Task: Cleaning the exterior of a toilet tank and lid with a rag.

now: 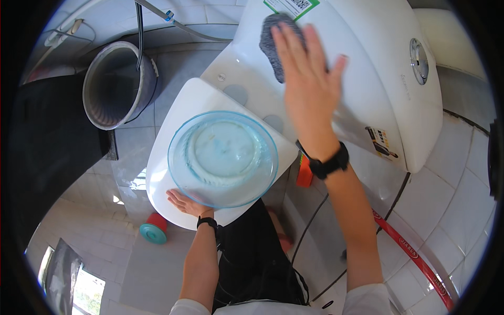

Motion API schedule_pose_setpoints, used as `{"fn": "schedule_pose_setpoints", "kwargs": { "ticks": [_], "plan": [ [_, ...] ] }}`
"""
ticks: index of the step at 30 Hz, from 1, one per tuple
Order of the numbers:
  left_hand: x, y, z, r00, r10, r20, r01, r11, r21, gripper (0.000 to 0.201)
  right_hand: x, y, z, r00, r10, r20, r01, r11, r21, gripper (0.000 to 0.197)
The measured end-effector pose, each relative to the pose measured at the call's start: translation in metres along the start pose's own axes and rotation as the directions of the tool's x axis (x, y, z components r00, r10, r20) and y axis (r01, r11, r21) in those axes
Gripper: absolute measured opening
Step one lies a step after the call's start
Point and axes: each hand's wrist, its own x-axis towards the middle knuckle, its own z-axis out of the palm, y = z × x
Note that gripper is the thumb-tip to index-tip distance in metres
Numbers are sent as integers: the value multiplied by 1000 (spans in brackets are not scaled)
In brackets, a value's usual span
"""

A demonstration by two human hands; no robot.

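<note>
My right hand [310,79] lies stretched out with fingers spread, its fingertips over a grey cloth [272,44] on the white toilet tank [357,58]. Part of the cloth is hidden under the fingers. A clear bluish basin [226,152] with a little water in it stands on the closed toilet lid [165,157]. Beside the near rim of the basin, my left hand [189,203] rests flat on the lid with its fingers extended. Some of that hand is behind or against the rim; whether it touches it I cannot tell.
A grey bucket [118,86] with a dark handle stands on the tiles at the far left. Near the lid is a small red container with a teal top [153,233]. A red hose [409,249] runs along the right. The tank carries a round flush button [418,60].
</note>
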Motion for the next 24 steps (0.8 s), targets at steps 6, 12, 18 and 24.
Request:
{"fn": "schedule_pose_setpoints", "kwargs": {
  "ticks": [6, 12, 18, 24],
  "plan": [
    [0, 0, 5, 999, 18, -44, -19, 999, -28, 67, -73, -8, 97, 894, -414, 171, 432, 696, -573, 41],
    [0, 5, 0, 999, -35, -24, 34, 997, -63, 67, -132, 17, 89, 778, -370, 508, 459, 887, -57, 41],
    [1, 5, 0, 998, 8, -63, -13, 997, -71, 63, -113, 18, -7, 858, -233, 458, 161, 969, 189, 41],
    [5, -8, -3, 994, -8, -104, 3, 999, -47, 56, -98, -16, -98, 885, -130, 447, -333, 494, 803, 54]
  ]
}}
